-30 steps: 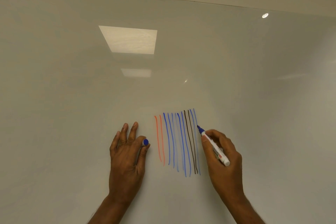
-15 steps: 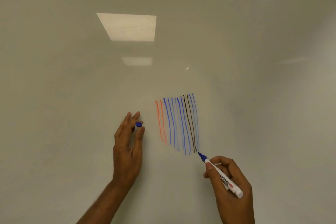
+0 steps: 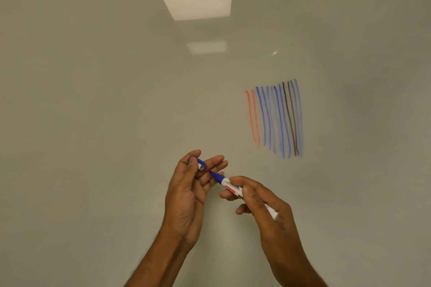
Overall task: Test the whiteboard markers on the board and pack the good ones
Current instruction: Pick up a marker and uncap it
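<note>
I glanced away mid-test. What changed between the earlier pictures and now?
The right hand finished its downward stroke, lifted the blue marker off the whiteboard and brought its tip toward the cap. The left hand came off the board, pinching that cap. Unchanged: each hand's hold, the marker uncapped, the earlier test lines.

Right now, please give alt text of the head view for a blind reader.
The right hand points an uncapped blue marker at the blue cap pinched in the left hand, before a whiteboard. Red, blue and black test lines are drawn upper right.
</note>
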Motion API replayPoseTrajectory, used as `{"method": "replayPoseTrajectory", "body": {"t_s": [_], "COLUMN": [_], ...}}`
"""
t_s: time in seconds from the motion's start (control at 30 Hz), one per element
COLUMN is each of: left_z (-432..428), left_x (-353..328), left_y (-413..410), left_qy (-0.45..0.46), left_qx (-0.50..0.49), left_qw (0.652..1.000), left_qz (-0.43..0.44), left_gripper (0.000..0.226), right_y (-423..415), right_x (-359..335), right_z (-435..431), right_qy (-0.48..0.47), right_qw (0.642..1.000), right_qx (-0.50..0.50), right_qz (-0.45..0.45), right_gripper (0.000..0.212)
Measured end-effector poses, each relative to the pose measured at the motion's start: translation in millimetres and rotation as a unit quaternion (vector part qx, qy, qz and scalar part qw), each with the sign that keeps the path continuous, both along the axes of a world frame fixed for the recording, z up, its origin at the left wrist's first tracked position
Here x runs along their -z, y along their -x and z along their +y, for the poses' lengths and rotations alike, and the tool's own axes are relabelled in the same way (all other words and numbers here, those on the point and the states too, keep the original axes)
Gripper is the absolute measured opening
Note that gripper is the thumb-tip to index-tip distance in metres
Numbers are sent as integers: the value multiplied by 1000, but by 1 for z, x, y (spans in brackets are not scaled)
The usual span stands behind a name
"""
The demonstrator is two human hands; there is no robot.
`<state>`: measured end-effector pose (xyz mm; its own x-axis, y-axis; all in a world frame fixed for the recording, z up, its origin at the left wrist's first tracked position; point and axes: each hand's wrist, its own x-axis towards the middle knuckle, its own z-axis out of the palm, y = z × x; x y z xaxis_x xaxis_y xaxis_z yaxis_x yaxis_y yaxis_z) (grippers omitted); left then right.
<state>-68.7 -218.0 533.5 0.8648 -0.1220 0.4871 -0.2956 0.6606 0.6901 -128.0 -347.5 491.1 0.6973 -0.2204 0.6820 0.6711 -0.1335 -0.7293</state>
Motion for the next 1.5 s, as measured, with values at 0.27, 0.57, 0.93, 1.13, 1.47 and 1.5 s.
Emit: {"method": "replayPoseTrajectory", "body": {"t_s": [0.27, 0.57, 0.93, 1.13, 1.47, 1.5], "left_z": [28, 49, 104, 139, 200, 207], "left_x": [18, 39, 94, 164, 307, 321], "left_y": [6, 5, -15, -28, -38, -37], "left_qy": [-57, 1, -83, -187, -316, -339], "left_qx": [24, 30, -9, -71, -227, -240], "left_qw": [998, 998, 995, 974, 905, 893], "left_qz": [12, 52, 61, 105, 175, 175], "left_gripper": [28, 27, 29, 31, 29, 30], "right_y": [-4, -14, -31, -39, -71, -73], "right_x": [7, 21, 70, 137, 279, 293], "right_z": [37, 71, 84, 93, 128, 131], "right_qy": [-33, -64, -60, 102, 240, 252], "right_qw": [999, 998, 991, 980, 936, 931], "right_qx": [-29, -12, 2, -2, 78, 86], "right_qz": [5, 3, 119, 172, 245, 251], "right_gripper": [39, 29, 24, 18, 15, 16]}}
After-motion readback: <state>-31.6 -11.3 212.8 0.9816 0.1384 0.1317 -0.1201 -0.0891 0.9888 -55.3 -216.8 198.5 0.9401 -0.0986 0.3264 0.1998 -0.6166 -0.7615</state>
